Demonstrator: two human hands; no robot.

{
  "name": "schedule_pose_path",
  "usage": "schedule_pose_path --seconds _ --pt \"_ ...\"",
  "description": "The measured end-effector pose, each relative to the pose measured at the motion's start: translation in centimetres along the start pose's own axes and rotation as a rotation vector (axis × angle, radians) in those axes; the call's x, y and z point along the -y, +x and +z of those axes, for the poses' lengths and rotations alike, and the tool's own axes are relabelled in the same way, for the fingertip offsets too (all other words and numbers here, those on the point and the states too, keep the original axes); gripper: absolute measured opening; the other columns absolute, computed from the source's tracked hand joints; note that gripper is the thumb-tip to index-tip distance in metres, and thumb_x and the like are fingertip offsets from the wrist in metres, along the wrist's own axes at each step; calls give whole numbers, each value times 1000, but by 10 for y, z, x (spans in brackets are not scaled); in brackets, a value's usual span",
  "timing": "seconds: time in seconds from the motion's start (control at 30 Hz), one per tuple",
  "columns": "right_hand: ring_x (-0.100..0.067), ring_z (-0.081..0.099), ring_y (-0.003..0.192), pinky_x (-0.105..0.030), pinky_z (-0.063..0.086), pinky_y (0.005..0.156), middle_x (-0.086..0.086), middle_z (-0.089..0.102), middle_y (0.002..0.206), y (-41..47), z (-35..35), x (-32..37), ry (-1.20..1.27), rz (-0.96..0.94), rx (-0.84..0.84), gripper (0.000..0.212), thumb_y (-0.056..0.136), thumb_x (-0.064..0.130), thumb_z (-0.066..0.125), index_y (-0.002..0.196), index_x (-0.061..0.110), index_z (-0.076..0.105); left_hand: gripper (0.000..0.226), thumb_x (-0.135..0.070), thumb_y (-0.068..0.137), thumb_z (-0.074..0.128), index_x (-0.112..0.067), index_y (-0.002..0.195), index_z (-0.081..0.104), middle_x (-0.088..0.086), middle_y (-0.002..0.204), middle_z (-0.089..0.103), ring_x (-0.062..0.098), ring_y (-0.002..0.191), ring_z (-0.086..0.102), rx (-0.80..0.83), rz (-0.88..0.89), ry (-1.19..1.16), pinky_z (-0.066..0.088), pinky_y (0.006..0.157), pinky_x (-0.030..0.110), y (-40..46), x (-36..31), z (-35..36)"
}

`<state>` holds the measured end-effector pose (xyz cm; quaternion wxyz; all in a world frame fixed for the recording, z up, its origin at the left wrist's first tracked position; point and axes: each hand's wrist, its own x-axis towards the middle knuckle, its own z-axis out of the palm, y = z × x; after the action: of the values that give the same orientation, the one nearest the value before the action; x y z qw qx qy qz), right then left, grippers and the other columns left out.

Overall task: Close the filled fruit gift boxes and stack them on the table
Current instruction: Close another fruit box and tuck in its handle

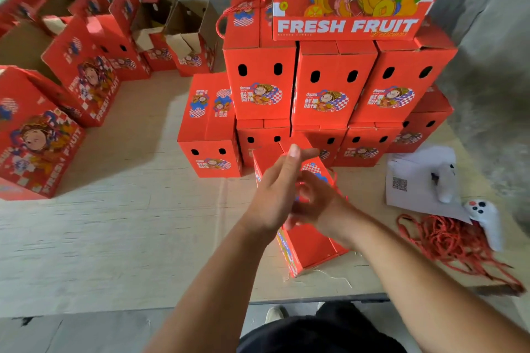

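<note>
I see my left hand (276, 195) open, fingers straight, over the red cardboard fruit gift box (308, 249) near the table's front edge; my right hand (311, 200) is blurred, grip unclear; stacked red boxes (334, 86) stand behind

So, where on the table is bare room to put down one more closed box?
Bare table lies left of the hands, between the open boxes and the stacked boxes. The right side is crowded: papers, red cords, white controller.
</note>
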<state>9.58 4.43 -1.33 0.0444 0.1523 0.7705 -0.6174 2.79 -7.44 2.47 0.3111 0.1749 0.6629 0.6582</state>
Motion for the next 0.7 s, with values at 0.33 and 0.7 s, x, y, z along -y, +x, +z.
schedule_pose_path --seconds 0.33,0.7 --pt "-17 69 85 -33 52 70 4 71 88 0 -34 -56 -319 415 -360 49 82 67 71 99 21 65 39 -59 102 45 -36 108 76 -14 114 75 9 107 69 -166 -33 -39 55 94 32 -3 13 -10" --pt "-31 70 85 -42 51 78 -1 75 84 -14 -55 5 8 127 -310 30 101 39 59 87 18 75 31 -46 108 46 -32 120 70 -26 114 70 -8 111 63 -113 4 10 48 93 14 -6 6 1"
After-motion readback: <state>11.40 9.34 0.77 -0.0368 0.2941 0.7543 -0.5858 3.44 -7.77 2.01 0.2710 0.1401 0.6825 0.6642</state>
